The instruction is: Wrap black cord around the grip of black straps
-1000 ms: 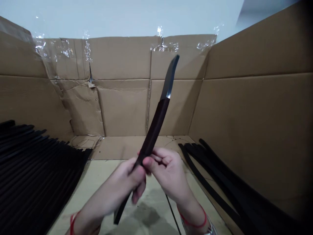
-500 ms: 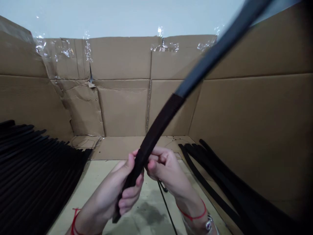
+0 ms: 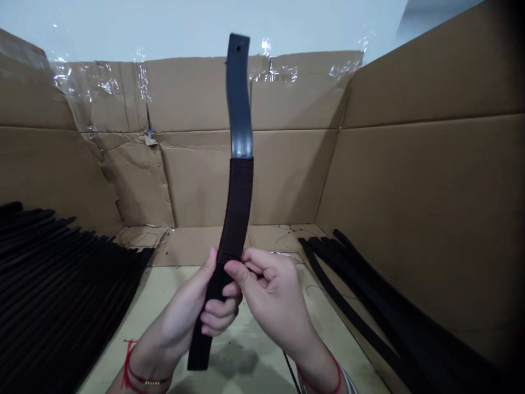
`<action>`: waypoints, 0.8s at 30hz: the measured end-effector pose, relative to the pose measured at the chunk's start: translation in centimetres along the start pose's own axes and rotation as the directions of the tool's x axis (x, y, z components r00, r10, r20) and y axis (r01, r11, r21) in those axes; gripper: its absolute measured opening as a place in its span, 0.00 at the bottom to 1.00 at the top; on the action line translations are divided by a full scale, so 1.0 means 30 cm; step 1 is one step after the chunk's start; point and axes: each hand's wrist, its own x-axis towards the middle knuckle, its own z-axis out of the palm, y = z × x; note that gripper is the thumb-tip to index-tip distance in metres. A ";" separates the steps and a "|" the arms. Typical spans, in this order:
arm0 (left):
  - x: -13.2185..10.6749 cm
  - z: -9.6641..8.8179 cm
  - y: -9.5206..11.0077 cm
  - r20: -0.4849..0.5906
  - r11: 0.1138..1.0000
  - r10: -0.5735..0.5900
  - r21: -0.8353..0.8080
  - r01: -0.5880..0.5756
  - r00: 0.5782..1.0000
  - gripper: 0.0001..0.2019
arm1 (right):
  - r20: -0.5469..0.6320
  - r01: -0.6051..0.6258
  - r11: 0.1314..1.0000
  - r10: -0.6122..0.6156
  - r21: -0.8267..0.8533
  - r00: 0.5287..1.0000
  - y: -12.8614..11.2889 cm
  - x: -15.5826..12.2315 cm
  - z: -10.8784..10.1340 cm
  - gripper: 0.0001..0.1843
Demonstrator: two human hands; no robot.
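2 hands gripped the curved black strip (image 3: 238,202) low: the left hand (image 3: 186,312) wrapped closed, the right hand (image 3: 273,298) pinching narrowly. That kept it steady upright.

I can't read any text, label, brand, number or sign from here. Nothing legible on the curved black strip (image 3: 240,208) at 12 o'clock, the cardboard wall (image 3: 197,98), the stacked black strips (image 3: 61,284) at 9 o'clock, or the loose black strips (image 3: 363,301) at 3 o'clock.
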 end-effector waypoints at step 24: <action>0.022 0.038 -0.034 0.211 0.988 -0.024 -0.146 0.056 0.977 0.31 | -0.170 0.005 0.983 0.027 0.182 0.985 -0.004 -0.010 0.007 0.18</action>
